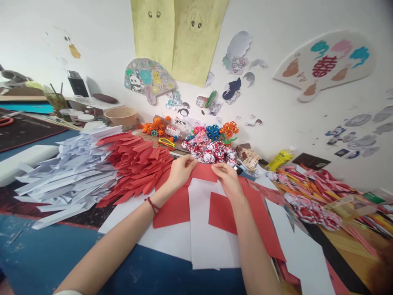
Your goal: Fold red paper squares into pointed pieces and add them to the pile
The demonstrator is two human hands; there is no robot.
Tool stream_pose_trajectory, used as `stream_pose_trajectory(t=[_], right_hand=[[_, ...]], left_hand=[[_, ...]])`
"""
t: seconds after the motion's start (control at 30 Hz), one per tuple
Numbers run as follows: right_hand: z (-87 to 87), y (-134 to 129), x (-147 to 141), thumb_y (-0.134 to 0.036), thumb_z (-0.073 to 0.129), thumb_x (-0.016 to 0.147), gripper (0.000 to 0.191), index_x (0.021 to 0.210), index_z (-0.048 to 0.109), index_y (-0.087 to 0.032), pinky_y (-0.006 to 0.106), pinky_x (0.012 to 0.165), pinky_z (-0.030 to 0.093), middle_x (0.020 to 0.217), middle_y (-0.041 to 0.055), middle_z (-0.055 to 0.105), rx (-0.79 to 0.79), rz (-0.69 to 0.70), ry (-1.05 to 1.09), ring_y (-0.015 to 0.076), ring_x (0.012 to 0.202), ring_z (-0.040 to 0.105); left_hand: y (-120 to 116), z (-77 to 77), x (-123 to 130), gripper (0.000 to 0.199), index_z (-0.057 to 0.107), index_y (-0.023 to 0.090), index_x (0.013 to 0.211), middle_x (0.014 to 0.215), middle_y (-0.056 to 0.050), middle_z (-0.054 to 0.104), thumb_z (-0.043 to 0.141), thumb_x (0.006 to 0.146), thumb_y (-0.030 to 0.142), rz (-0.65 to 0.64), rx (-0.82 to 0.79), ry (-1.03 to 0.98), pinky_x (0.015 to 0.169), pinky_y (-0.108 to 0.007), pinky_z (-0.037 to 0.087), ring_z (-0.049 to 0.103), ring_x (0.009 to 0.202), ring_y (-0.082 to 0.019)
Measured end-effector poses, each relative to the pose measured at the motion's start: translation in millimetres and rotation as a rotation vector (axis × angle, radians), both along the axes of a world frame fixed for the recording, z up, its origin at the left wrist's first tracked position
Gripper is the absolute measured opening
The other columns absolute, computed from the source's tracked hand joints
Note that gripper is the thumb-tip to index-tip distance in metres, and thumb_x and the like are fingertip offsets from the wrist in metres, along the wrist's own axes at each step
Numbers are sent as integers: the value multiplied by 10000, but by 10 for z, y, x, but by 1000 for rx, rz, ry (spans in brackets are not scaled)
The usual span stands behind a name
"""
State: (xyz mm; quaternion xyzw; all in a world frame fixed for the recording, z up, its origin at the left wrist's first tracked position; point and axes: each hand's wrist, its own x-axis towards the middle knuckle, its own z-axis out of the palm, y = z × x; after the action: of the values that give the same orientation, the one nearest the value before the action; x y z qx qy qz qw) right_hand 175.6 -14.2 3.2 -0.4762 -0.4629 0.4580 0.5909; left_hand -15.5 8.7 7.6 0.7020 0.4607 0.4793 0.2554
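Note:
Between both hands I hold a small red paper sheet by its upper corners. My left hand pinches the left corner between thumb and fingers. At the right corner, my right hand grips the paper the same way. Beneath it lies white paper on the blue table. A red sheet rests under my left forearm, and another red piece lies partly under my right forearm.
On the left are heaps of folded white strips and folded red strips. Red-and-white paper flowers sit by the wall. Toward the right lie a yellow bottle, coloured strips and a clear plastic box.

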Motion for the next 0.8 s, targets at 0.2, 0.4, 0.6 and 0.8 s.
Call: stream_pose_trajectory(t=[0.2,0.4,0.6,0.8], right_hand=[[-7,-62,-37,-397,769,667,317,869,721,-157,330,814,466,902,82,720,-34,297,-294,201,844,644],[21,-87,-137,-353,633,773,211,810,706,-158,302,751,469,845,58,704,118,308,-440,190,803,634],[30,-101,-154,-215,550,738,132,641,622,-160,241,589,402,638,-5,584,227,221,-570,131,613,529],[45,-100,-119,-199,526,695,127,594,591,-158,230,544,350,603,-12,553,201,231,-617,117,578,471]], left_hand=[[-33,24,-27,190,660,177,753,711,-7,674,540,835,299,-101,33,243,571,-214,332,552,630,-123],[-81,8,26,204,673,188,769,693,-10,678,526,840,310,-102,37,301,548,-217,304,553,611,-125],[-107,40,20,209,682,196,762,701,-13,690,528,836,316,-80,34,326,552,-220,310,572,624,-134],[-182,86,35,212,702,203,760,749,-24,712,538,836,315,-51,30,355,574,-230,325,582,633,-139]])
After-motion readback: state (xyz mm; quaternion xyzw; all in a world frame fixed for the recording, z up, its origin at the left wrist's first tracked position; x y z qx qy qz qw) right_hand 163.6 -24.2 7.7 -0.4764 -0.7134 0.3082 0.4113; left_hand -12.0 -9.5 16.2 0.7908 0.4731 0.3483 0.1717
